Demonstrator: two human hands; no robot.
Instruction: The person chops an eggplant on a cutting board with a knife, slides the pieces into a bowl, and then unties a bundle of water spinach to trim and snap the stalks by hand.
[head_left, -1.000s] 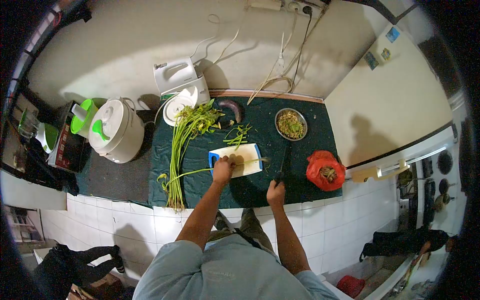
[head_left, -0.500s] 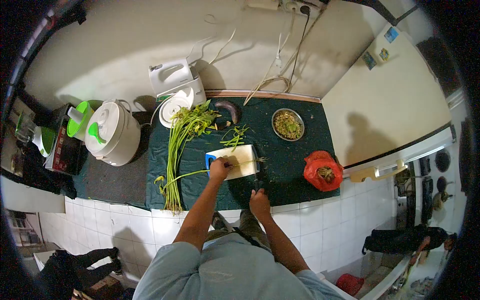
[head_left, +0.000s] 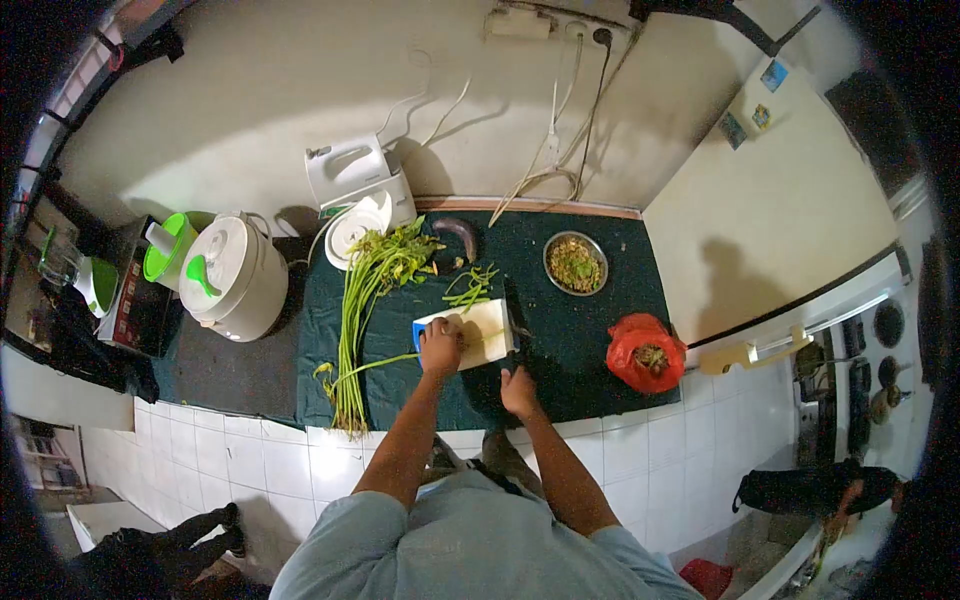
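Observation:
My left hand (head_left: 440, 347) is closed over a long green vegetable stem (head_left: 390, 360), pressing it against the white cutting board (head_left: 487, 318) with a blue end. The stem runs left from my fingers toward a bundle of long-stemmed leafy greens (head_left: 358, 310). My right hand (head_left: 519, 392) grips a knife (head_left: 512, 362) at the board's right edge; its blade is hard to make out. Just behind the board lie short cut green stems (head_left: 470, 288). Farther back is a dark purple eggplant (head_left: 458, 236).
A metal bowl of chopped vegetables (head_left: 576, 264) stands back right, and a red plastic bag (head_left: 625, 362) sits near the right edge. A white rice cooker (head_left: 235, 280) and a hand mixer (head_left: 347, 165) are to the left. The refrigerator (head_left: 770, 220) borders the right side.
My left hand's fingers now spread lower over the stem and board. My right hand and the knife have shifted slightly toward the board. The whole view has moved a little.

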